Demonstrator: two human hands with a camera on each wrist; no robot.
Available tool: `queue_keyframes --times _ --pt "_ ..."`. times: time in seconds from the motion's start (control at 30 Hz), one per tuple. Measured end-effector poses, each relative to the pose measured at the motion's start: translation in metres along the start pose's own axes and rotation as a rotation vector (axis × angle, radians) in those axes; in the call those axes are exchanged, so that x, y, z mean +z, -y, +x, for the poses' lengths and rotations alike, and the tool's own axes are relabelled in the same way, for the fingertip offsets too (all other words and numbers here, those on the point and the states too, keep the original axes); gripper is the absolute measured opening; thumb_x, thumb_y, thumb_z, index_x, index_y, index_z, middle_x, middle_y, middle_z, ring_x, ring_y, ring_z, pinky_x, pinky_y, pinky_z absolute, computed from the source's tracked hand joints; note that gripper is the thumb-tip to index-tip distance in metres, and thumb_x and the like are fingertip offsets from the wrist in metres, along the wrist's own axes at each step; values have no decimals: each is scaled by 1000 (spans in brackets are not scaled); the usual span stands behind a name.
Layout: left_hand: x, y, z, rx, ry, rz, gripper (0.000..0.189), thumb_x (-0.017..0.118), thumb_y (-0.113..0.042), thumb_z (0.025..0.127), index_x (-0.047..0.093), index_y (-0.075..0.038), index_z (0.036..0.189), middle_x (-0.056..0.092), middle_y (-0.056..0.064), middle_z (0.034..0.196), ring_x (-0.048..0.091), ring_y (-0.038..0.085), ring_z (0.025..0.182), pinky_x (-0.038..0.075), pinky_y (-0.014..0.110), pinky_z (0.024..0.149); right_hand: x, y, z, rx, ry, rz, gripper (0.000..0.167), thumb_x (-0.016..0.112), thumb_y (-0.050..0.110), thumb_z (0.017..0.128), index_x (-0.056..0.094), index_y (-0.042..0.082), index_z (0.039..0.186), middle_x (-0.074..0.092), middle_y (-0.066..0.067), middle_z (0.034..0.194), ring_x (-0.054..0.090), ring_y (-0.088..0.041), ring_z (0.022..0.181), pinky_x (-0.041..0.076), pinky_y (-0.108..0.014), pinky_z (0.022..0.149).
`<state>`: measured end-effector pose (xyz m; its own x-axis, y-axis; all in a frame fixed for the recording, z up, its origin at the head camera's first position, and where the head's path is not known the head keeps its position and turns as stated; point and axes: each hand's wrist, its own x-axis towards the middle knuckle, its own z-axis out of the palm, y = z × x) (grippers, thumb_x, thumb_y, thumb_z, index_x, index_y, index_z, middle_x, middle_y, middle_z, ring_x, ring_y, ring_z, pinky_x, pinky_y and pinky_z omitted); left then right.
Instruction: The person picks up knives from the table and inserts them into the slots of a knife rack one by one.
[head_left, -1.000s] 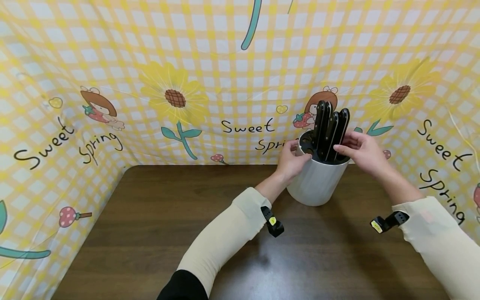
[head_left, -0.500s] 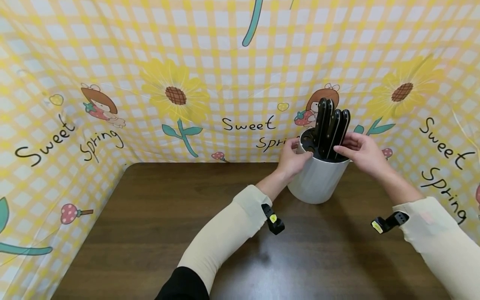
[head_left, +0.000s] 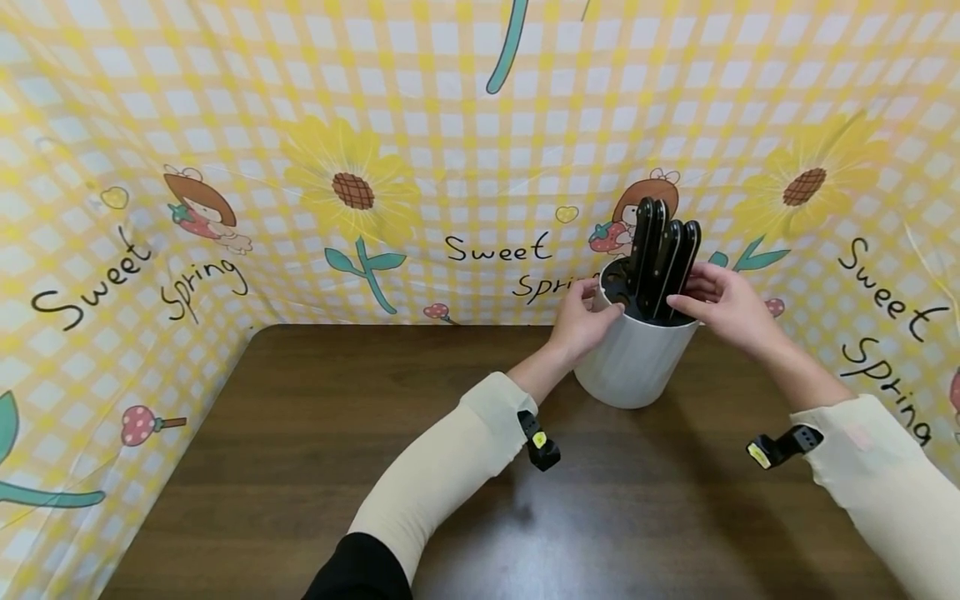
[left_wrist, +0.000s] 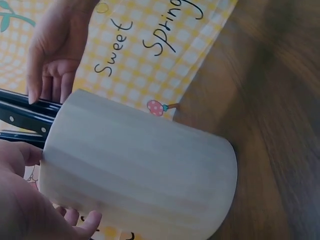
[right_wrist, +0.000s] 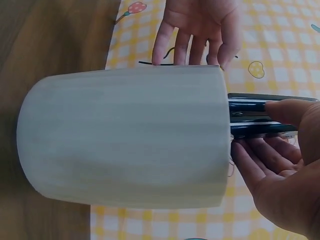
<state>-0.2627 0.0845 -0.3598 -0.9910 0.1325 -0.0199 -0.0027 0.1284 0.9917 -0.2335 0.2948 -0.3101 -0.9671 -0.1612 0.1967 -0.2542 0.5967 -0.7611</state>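
A pale, round knife holder [head_left: 633, 362] stands upright on the table near its back edge, with several black-handled knives [head_left: 654, 258] in its black insert. My left hand [head_left: 583, 323] holds the holder's left rim, thumb at the front and fingers round the outer wall. Beside the right rim, my right hand [head_left: 727, 307] has its thumb on the lowest part of the rightmost knife handle [right_wrist: 247, 105] and its curled fingers behind it. The left wrist view shows the left thumb close to the handles [left_wrist: 25, 120]. The blades are hidden inside the holder.
The dark brown wooden table [head_left: 315, 450] extends to the left and front. A yellow checked cloth [head_left: 450, 167] with printed flowers and lettering rises behind the table and at both sides. Small black cameras [head_left: 542, 442] are fixed at both cream sleeves.
The head view has tilted slightly, shifting the scene a little upward. Both hands stay at the holder's rim, and the knives keep their places.
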Motion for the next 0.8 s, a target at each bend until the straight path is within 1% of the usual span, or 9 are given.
queue_keyframes --times 0.13,0.27,0.37,0.47,0.57,0.63,0.7,0.77,0.8 --pt "-14 3 0 72 56 70 52 67 -20 99 49 -4 146 49 14 146 50 28 134 46 40 108 -8 5 -4 -13 1 -21 54 66 19 101 47 -5 145 59 -29 131 54 14 98 46 -7 79" --pt "-38 5 2 167 94 203 55 66 -21 99 47 0 147 49 18 148 48 34 136 44 42 110 -21 7 -10 3 -18 -61 56 62 27 103 46 -2 148 56 -29 138 51 16 101 43 -7 80" --pt "-64 4 3 230 122 300 56 66 -19 99 46 4 147 47 23 149 46 39 137 40 44 113 -31 6 -15 21 -38 -97 55 59 33 105 46 2 149 58 -21 140 50 18 102 42 -6 79" --pt "-96 1 -1 258 143 411 60 66 -21 100 43 4 149 44 25 151 43 40 140 36 46 116 -45 3 -20 17 -63 -95 55 55 33 106 45 2 150 61 0 134 51 17 99 47 -10 75" --pt "-131 -5 -5 274 141 528 62 65 -26 101 41 1 151 42 21 153 41 38 140 36 47 116 -60 -1 -25 22 -101 -142 56 51 36 108 43 3 152 59 2 135 49 17 102 44 -8 77" --pt "-155 -10 -8 287 131 583 62 64 -28 102 41 0 151 42 20 154 41 38 140 37 48 115 -69 -2 -28 35 -125 -185 58 48 39 108 40 4 155 56 -9 143 54 2 116 42 -11 89" --pt "-179 -16 -13 282 120 613 62 63 -29 102 39 -1 153 40 19 156 39 38 142 37 50 114 -77 -2 -31 47 -141 -240 60 45 41 109 36 6 157 48 -24 150 50 -14 132 37 -19 105" --pt "-201 -23 -17 274 111 644 64 62 -31 103 38 -2 154 38 19 157 37 39 143 36 53 114 -83 -2 -34 63 -147 -264 62 43 42 109 32 6 159 43 -29 152 42 -39 140 34 -42 117" --pt "-213 -26 -20 268 108 656 64 62 -32 103 37 -3 155 37 19 158 36 39 143 35 54 114 -86 -2 -35 72 -150 -281 63 42 42 109 29 6 160 40 -31 153 39 -51 138 33 -48 116"
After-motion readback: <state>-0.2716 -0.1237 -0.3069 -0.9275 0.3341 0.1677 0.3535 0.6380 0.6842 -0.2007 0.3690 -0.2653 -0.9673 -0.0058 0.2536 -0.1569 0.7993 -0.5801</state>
